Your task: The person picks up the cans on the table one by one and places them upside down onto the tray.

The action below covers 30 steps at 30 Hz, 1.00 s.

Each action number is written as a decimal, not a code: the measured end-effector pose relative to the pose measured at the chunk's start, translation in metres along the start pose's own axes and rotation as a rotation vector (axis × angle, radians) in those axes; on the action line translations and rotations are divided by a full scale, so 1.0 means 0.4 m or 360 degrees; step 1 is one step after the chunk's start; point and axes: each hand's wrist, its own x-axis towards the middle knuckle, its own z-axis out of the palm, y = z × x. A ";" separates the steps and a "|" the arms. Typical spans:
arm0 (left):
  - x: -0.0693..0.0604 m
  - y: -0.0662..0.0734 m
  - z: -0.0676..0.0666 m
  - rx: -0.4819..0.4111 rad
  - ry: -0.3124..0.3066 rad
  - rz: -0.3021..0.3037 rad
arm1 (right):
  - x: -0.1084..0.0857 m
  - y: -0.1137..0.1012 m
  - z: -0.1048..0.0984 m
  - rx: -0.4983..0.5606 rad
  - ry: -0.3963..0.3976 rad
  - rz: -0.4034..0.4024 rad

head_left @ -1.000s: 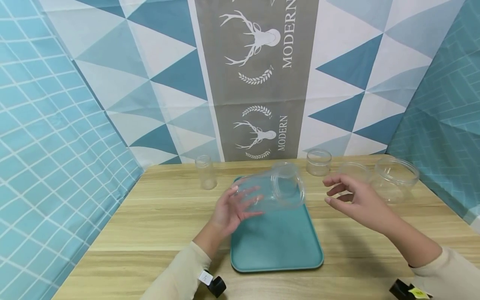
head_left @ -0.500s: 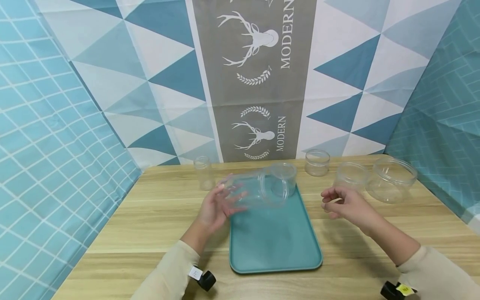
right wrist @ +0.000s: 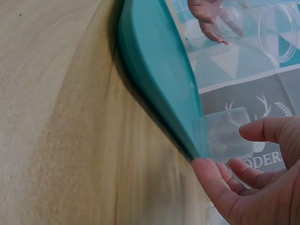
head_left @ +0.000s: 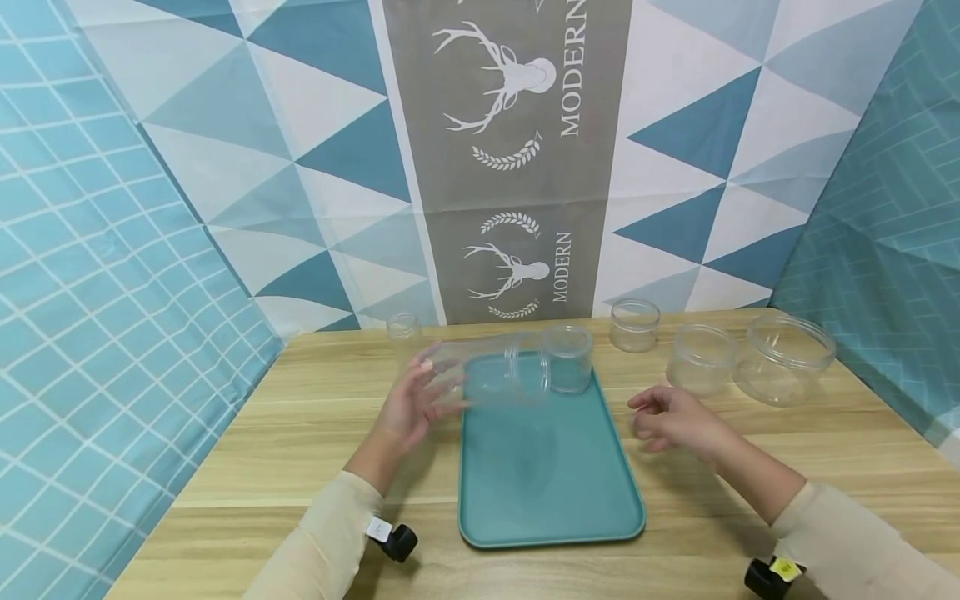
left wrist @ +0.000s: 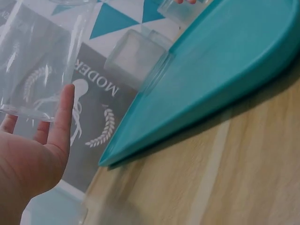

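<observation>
On the far left of the pale wooden table (head_left: 285, 467) we see a narrow, clear cylindrical jar (head_left: 402, 329). Next, the left hand (head_left: 408, 410) grasps the base of a large, clear cylindrical jar (head_left: 491, 372), tipped sideways with its mouth rightward, above the far part of a rectangular teal tray (head_left: 551, 483). A clear round jar (head_left: 568, 360) stands at the tray's far right corner. Farther right we find a low, clear round container (head_left: 635, 327); the right hand (head_left: 669, 422), empty with fingers loosely bent, just right of the tray; a short, clear cylindrical tub (head_left: 702, 360); and a wide, clear round bowl (head_left: 783, 362).
</observation>
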 end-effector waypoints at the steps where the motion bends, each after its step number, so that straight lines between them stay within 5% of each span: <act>1: 0.001 0.003 -0.004 0.0034 0.0013 0.0007 | 0.003 0.002 0.003 0.0005 -0.0011 0.0015; 14: 0.018 0.039 -0.023 0.0255 0.0260 0.0025 | 0.039 0.020 0.036 0.0027 -0.0019 0.0174; 30: 0.042 0.077 -0.002 0.0889 0.0478 0.0125 | 0.075 0.015 0.059 0.0038 -0.0033 0.0215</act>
